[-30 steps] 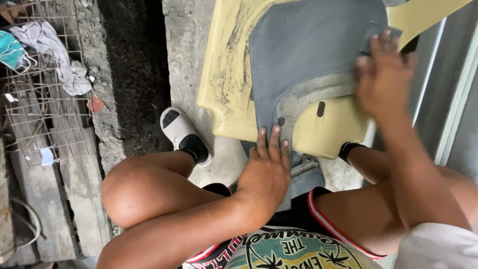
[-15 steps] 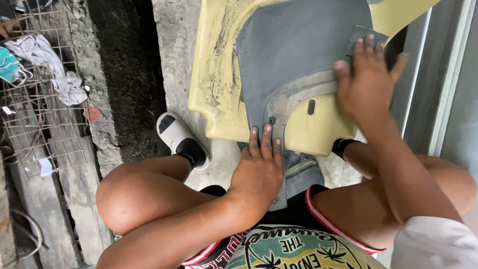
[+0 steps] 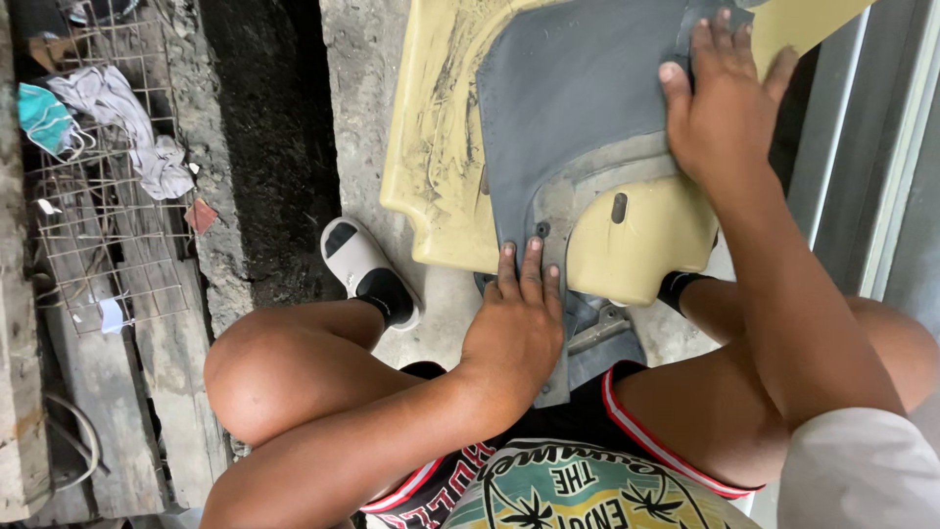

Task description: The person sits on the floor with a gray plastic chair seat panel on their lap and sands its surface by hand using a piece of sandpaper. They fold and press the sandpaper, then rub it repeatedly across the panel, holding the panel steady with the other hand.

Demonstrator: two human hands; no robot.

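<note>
The person sits low, knees apart, with a moulded body panel [image 3: 460, 186] propped on the concrete floor [image 3: 357, 59] between the feet. The panel is pale yellow filler, matt and streaked with sanding scratches, with a smooth grey primed area [image 3: 568, 98] curving across its middle; a small slot and a bolt hole show near the lower edge.

The left hand [image 3: 517, 328] lies flat on the panel's lower edge, fingers straight and close together, pressing rather than gripping. The right hand [image 3: 720, 108] rests palm-down on the grey area, fingers slightly spread; whether anything lies beneath it cannot be told.

A white and black sandal [image 3: 367, 269] stands beside the panel. To the left, crumpled rags [image 3: 122, 122] lie on rusted wire mesh [image 3: 98, 264] over weathered planks.
</note>
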